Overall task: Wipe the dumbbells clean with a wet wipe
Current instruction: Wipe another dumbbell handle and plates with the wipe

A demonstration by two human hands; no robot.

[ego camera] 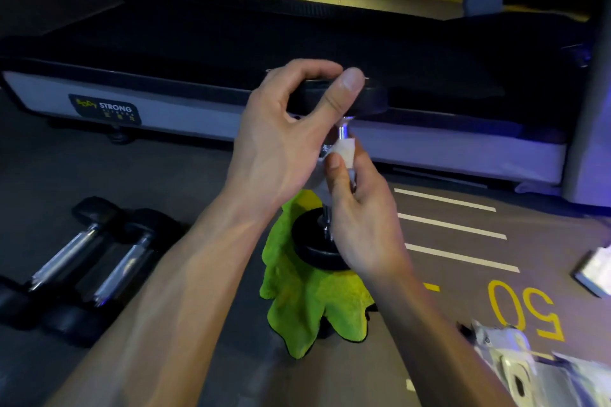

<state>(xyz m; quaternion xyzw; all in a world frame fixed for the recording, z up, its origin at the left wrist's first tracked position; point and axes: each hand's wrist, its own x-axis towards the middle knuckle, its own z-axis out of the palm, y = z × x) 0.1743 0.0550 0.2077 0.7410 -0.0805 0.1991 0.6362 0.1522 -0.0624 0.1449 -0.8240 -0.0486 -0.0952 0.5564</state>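
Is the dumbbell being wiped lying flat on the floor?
No, the dumbbell stands upright on the green cloth, its top head held by the left hand while the right hand presses the wet wipe to its handle.

The left hand (284,129) is raised, fingers and thumb curled in a grip. The right hand (360,208) sits lower, pinching.

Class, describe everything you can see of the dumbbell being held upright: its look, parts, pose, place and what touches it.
The dumbbell stands on end, slightly tilted. It has two black, matte, rubber-looking heads joined by a shiny chrome handle. The left hand grips the upper head from the side, thumb across its rim. The right hand pinches a white wet wipe around the handle. The lower head sits on a crumpled lime-green cloth on the grey floor, in front of a treadmill.
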